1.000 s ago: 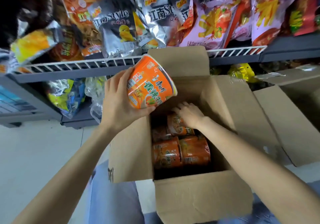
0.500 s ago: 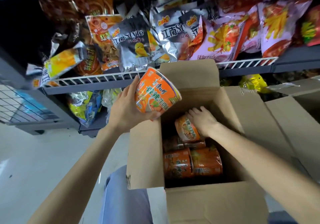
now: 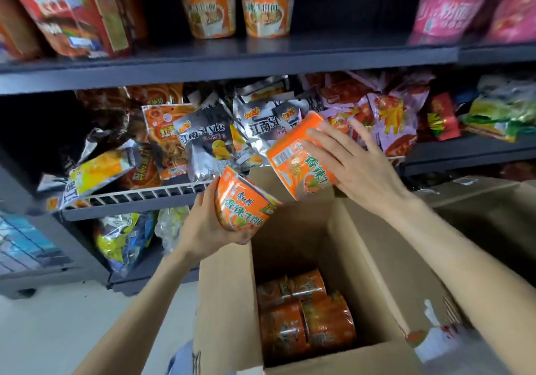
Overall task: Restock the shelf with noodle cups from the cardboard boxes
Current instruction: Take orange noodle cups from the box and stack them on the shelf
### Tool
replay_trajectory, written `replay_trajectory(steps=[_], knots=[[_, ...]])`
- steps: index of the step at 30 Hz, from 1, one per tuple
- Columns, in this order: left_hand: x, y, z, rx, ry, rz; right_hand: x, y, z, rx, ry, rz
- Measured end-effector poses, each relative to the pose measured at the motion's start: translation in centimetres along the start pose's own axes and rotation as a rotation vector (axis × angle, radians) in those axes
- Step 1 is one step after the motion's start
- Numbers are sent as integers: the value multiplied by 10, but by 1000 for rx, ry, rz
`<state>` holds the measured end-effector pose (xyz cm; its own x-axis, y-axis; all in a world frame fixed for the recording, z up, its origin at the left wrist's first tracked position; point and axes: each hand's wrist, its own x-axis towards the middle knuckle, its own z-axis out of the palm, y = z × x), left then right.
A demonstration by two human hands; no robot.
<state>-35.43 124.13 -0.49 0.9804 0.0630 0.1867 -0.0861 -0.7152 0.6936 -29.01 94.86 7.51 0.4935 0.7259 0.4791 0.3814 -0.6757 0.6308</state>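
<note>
Left hand (image 3: 203, 226) and right hand (image 3: 353, 168) each hold a noodle cup; two cups (image 3: 235, 6) shelved at 12 o'clock, several left in the box (image 3: 226, 302).

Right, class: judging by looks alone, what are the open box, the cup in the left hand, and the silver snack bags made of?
Open box: corrugated cardboard, matte brown, with creased flaps.
Cup held by the left hand: probably paper or foam under glossy plastic wrap; its wrinkles catch light.
Silver snack bags: metallised plastic film, shiny and crinkled.
</note>
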Motion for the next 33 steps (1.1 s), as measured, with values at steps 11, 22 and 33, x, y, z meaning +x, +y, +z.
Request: replay_trajectory(steps=[11,22,33], knots=[[30,69,-12,-349,487,262,101,45,-66,518,434,-4],[90,161,-33,-305,697,443,134,60,-101,1421,728,635],[173,237,-12,-372,732,399,166,116,-60,1228,586,721]])
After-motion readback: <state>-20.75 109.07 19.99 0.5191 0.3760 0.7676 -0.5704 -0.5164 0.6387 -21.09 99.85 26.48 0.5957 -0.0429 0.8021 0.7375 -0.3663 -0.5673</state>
